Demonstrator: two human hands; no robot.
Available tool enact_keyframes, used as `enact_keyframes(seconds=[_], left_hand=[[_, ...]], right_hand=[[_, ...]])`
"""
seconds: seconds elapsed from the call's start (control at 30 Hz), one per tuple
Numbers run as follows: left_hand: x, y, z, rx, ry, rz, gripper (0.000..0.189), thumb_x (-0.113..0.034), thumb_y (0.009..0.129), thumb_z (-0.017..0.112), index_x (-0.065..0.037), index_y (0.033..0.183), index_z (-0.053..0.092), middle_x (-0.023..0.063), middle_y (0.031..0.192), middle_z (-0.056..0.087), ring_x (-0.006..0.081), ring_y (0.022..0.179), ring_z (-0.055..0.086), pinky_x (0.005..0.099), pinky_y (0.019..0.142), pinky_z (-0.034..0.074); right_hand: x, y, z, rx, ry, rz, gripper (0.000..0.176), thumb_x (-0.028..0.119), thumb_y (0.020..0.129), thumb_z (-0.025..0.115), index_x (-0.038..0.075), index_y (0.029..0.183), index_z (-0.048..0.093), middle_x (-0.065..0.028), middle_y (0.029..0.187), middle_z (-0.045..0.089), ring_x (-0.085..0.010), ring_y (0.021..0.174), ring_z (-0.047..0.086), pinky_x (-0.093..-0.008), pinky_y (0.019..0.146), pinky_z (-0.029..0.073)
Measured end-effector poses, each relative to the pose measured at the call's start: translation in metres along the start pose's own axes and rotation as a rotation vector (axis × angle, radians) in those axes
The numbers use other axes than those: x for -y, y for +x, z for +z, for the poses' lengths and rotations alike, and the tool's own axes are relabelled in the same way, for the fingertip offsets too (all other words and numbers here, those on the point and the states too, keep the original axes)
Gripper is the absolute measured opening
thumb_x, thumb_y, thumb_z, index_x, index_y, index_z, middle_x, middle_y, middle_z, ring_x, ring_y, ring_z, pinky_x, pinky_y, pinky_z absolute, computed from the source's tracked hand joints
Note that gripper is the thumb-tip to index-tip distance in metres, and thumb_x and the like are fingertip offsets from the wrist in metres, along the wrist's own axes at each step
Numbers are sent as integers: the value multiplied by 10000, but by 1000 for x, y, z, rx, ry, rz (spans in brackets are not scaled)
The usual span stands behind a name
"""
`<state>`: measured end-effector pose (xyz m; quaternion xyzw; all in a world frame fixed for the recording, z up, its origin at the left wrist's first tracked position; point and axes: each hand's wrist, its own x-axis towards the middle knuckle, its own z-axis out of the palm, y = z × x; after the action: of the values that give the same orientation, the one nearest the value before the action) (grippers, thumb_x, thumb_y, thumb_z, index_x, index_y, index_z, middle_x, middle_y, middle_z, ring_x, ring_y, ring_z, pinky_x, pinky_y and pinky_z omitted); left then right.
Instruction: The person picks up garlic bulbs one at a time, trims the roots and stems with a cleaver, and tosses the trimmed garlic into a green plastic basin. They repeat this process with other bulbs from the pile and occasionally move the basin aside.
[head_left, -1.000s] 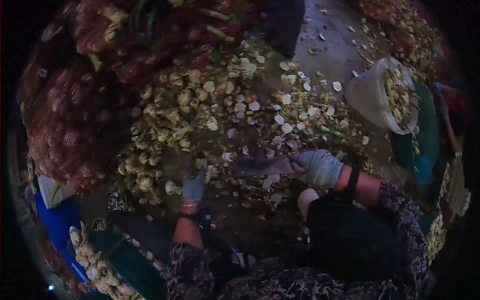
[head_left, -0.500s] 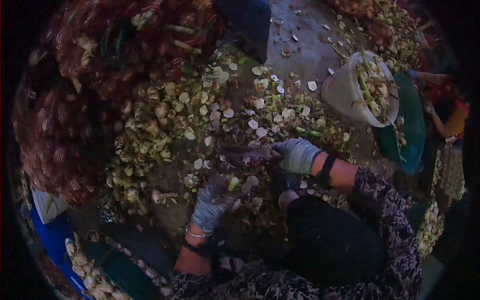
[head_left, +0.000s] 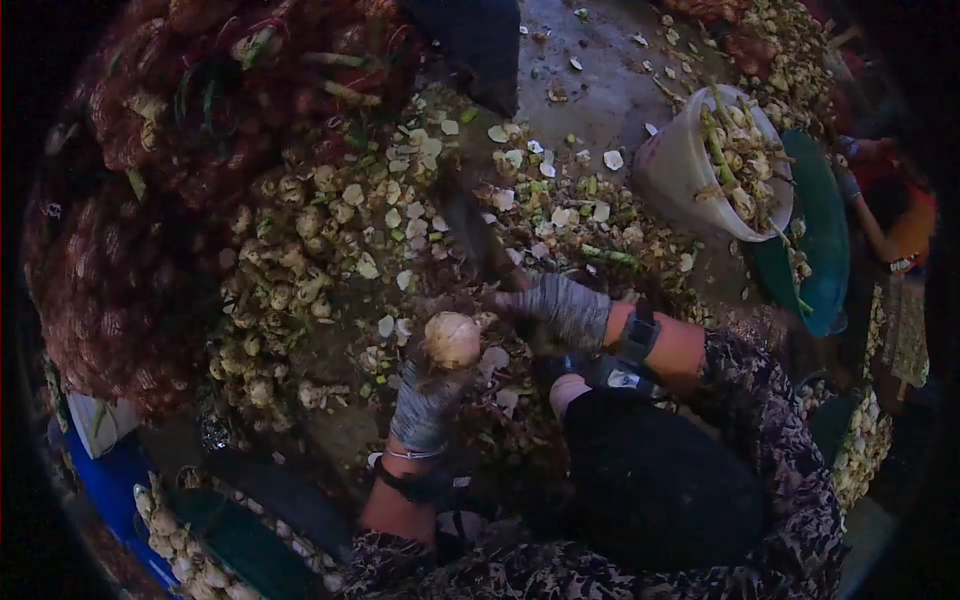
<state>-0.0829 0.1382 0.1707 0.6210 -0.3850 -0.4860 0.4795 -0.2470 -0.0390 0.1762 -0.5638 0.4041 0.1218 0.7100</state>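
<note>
My left hand (head_left: pixel 422 405), in a grey glove, is closed around a large pale garlic bulb (head_left: pixel 452 340), its round side facing up. My right hand (head_left: pixel 562 308), gloved as well, grips a knife (head_left: pixel 474 232). The dark blade is smeared by motion and points away from me, up and to the left, apart from the bulb. Cut garlic ends and skins (head_left: pixel 440 150) litter the floor beyond my hands. Left of them lies a heap of garlic bulbs (head_left: pixel 290 270).
Red mesh sacks (head_left: pixel 110 290) of garlic stand at the left. At the right a white bucket (head_left: pixel 672 165) holding stalks and bulbs leans by a green basin (head_left: pixel 825 230). Another person (head_left: pixel 890 215) works at the far right. More garlic (head_left: pixel 185 545) lies at lower left.
The knife has swung from lying crosswise to pointing away from me. My left hand has risen slightly and turned, so the bulb's round side now shows instead of the green stem.
</note>
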Motion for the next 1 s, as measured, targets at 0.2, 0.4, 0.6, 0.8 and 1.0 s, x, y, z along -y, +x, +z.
enact_keyframes(seconds=[0.2, 0.4, 0.6, 0.8, 1.0], left_hand=[[10, 19, 16, 135, -647, 17, 565, -326, 838, 749, -35, 1259, 509, 99, 1220, 580, 227, 1133, 577, 373, 959, 492], [1, 20, 2, 88, 134, 93, 494, -254, 887, 690, -33, 1283, 495, 92, 1259, 573, 210, 1144, 573, 362, 985, 473], [130, -6, -23, 315, -138, -7, 478, -139, 1003, 487, -24, 1452, 374, 77, 1428, 486, 171, 1235, 523, 328, 1030, 433], [181, -21, -20, 321, -354, -113, 475, -154, 1029, 424, 0, 1471, 340, 87, 1465, 450, 164, 1267, 494, 304, 1078, 386], [132, -24, -10, 318, -325, -170, 489, -170, 1007, 470, -10, 1454, 353, 102, 1414, 482, 189, 1235, 513, 325, 1060, 407]], right_hand=[[-34, 15, 0, -80, -441, -214, 387, 375, 862, 701, 67, 1081, 615, -161, 819, 654, -272, 766, 642, -376, 704, 502], [-20, -27, -7, -273, -735, -390, 232, 187, 817, 649, 126, 1037, 611, -164, 817, 649, -353, 806, 658, -441, 678, 515], [5, -54, 1, -84, -955, -559, 184, 185, 794, 659, 149, 966, 603, -127, 752, 628, -335, 726, 655, -429, 620, 514], [8, -58, 8, -44, -984, -593, 275, 138, 754, 631, 108, 1024, 586, -115, 831, 641, -333, 777, 656, -434, 657, 519], [-12, -35, 15, -11, -1085, -525, 307, 134, 746, 622, 98, 1049, 591, -125, 819, 645, -352, 795, 656, -457, 667, 524]])
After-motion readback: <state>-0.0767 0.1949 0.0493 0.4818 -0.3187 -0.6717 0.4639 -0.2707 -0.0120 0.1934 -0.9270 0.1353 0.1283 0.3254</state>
